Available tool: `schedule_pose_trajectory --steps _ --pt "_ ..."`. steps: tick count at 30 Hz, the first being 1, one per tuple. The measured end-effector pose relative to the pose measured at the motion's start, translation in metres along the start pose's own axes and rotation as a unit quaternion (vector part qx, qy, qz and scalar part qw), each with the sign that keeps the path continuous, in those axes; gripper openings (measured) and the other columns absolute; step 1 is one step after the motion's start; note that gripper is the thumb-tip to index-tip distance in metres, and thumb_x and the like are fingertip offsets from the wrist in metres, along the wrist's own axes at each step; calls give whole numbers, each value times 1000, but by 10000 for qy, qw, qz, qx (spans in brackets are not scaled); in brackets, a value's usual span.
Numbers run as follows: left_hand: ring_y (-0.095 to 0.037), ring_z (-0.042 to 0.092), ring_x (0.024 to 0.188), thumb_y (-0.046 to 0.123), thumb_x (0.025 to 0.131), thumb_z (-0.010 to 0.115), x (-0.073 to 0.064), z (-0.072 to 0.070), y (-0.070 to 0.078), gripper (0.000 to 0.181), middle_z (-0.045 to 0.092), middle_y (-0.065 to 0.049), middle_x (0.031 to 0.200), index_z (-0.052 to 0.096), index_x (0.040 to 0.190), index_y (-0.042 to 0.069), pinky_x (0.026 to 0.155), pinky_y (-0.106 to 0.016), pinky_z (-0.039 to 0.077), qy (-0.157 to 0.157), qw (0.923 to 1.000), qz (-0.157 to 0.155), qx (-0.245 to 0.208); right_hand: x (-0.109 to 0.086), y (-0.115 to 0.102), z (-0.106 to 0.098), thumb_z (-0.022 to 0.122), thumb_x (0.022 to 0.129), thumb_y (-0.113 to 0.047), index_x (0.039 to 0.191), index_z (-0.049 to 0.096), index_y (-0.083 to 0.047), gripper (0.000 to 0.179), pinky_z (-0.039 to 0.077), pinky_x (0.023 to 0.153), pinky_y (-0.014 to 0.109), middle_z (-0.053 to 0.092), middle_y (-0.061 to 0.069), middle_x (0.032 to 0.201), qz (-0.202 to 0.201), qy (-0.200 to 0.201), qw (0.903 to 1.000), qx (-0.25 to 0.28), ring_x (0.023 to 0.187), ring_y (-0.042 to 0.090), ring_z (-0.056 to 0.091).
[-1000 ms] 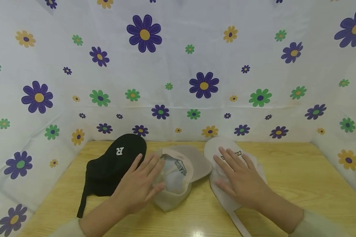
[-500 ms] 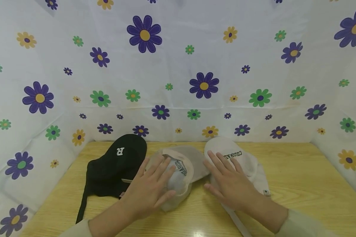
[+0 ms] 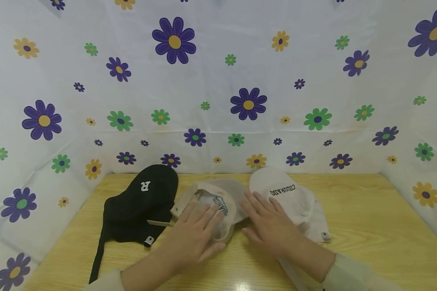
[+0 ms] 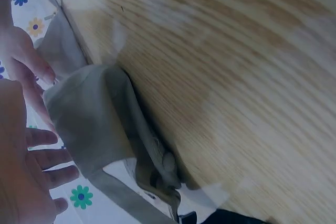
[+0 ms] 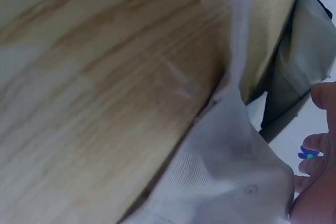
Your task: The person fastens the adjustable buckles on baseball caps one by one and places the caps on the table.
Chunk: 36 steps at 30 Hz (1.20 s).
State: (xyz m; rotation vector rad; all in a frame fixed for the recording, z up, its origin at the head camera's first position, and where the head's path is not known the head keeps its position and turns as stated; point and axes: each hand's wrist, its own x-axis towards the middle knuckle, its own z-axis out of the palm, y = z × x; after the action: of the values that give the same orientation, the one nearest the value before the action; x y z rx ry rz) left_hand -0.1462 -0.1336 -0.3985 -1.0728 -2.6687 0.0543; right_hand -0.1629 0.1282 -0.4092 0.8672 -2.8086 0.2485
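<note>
Three caps lie in a row. A beige cap [image 3: 239, 188] sits in the middle, its hollow facing up and its brim to the right. Above its near side my left hand [image 3: 193, 240] is spread with straight fingers; contact cannot be told. Between that brim and the white cap [image 3: 276, 180] lettered COLORADO hovers my right hand [image 3: 271, 226], its fingers extended. In the left wrist view, the left hand [image 4: 23, 166] is beside the beige cap [image 4: 86, 114], apart from it. The right wrist view has the white cap [image 5: 226, 177] close below the right hand [image 5: 320, 182].
A black cap [image 3: 138, 202] with a white R lies at the left, its strap trailing toward the near edge. The white cap's strap [image 3: 293, 275] hangs toward me. Flowered cloth [image 3: 211, 81] encloses the wooden table [image 3: 364, 226] at the back and sides.
Both hands have drifted toward each other and slightly nearer the body, the left off the black cap's edge, the right off the white cap's lettering. The caps stay in place.
</note>
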Motion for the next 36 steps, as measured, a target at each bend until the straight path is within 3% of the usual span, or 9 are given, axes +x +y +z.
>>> schedule_pose_trajectory --steps 4,12,19,24,28,32,36 --pt "-31 46 139 54 100 45 2 2 4 65 52 -10 149 50 145 8 117 -57 27 -79 9999 132 -22 2 -2 5 56 97 -45 154 37 -14 68 24 117 60 22 7 166 -47 -82 9999 -89 150 31 27" --pt "-26 52 133 52 101 44 4 6 9 60 58 -8 142 55 141 8 114 -49 36 -323 9989 319 150 5 -4 12 58 97 -43 151 43 -13 64 33 113 58 31 9 162 -156 -273 9993 -225 150 30 29" --pt "-22 60 121 45 103 45 5 14 13 54 61 -7 136 56 139 7 106 -45 44 -612 9973 349 200 8 -7 12 60 97 -37 145 49 -7 58 39 111 52 52 11 148 -321 -404 9979 -402 138 30 48" --pt "-16 67 98 35 101 52 8 19 16 39 70 -2 111 65 125 8 85 -33 53 -155 9964 618 553 13 -7 14 62 96 -21 138 56 -9 44 48 101 47 62 7 137 -497 -226 9965 -641 126 27 58" --pt "-13 66 79 26 96 60 10 17 18 19 69 2 88 70 104 12 64 -26 49 184 9931 866 764 18 -6 14 64 95 -14 132 61 -10 38 52 92 42 66 5 128 -556 -63 9956 -754 117 25 63" --pt "-13 64 74 23 93 62 10 10 19 13 66 1 82 67 97 12 62 -27 48 166 9943 838 633 19 -5 14 66 93 -12 127 63 -12 34 52 87 40 68 4 122 -570 80 9956 -733 111 23 64" --pt "-15 63 73 21 93 62 11 3 19 11 64 1 81 63 95 10 61 -30 48 589 9953 710 302 19 -3 12 70 88 -10 119 65 -14 32 52 84 37 70 2 114 -537 394 9946 -793 102 20 64"
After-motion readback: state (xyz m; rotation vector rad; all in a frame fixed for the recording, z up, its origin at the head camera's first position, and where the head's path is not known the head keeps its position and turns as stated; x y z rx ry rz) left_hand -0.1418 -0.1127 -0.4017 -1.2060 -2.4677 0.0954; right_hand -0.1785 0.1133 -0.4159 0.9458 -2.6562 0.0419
